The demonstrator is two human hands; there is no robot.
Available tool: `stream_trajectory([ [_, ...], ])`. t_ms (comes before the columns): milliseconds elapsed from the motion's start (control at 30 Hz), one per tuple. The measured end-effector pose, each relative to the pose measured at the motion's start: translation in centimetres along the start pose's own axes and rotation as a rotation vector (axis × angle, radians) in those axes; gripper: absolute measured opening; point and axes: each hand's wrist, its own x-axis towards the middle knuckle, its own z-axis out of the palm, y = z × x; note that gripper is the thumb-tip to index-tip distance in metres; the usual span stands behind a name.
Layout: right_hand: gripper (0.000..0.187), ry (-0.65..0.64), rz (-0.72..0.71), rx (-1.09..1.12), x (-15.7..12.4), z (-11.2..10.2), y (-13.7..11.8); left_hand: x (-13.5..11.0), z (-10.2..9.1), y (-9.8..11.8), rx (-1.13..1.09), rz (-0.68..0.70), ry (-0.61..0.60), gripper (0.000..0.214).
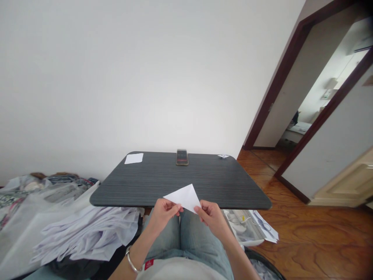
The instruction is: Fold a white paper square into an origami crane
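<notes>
A white sheet of paper folded to a triangular shape (185, 196) is held up between both hands, just over the table's front edge. My left hand (166, 211) pinches its lower left edge between thumb and fingers. At the lower right corner, my right hand (209, 214) grips the paper the same way. One corner of the paper points up and away from me, with a crease line running near it. The dark wood-grain table (151, 177) lies right behind the paper.
On the table are a white paper square (134, 158) at back left, a phone on a stand (182, 157) at back centre and a small folded paper piece (223, 156) at back right. Piled white cloth (87, 233) lies left; a plastic bin (247, 229) stands below right.
</notes>
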Motion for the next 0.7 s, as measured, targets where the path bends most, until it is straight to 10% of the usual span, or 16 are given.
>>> stream_trajectory([
  [533, 0.040, 0.004, 0.025, 0.019, 0.1, -0.8, 0.8, -0.6, -3.7, 1.9, -0.059, 0.047, 0.195, 0.022],
  [700, 0.041, -0.010, 0.032, 0.012, 0.1, -0.7, 0.7, -0.2, -3.6, 1.2, -0.173, 0.000, 0.058, 0.041],
])
